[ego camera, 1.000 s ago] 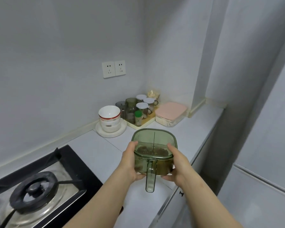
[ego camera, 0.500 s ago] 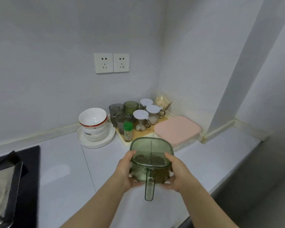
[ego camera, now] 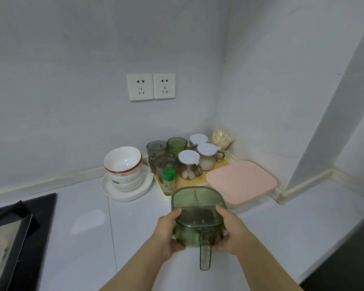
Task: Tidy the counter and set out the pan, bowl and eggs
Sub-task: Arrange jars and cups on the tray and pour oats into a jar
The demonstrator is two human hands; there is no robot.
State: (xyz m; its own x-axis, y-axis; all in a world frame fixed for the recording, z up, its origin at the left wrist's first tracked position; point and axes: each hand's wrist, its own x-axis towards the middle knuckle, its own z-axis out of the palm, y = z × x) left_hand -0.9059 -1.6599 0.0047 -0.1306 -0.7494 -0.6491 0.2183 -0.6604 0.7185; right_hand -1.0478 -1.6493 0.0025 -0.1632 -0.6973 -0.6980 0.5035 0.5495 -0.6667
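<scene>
A translucent green container with a lid and a handle pointing toward me hangs above the white counter. My left hand grips its left side and my right hand grips its right side. Dark contents show through its wall. Behind it to the left, white bowls with a red rim are stacked on a white plate. No pan or eggs are in view.
A tray in the corner holds glass cups, white-lidded jars and a green-capped bottle. A pink-lidded box stands right of it. The black gas stove is at the left edge. The counter drops off at the lower right.
The view has swung right and closer to the corner, so the stove has slid to the left edge. Both hands have carried the green container nearer the tray and pink box.
</scene>
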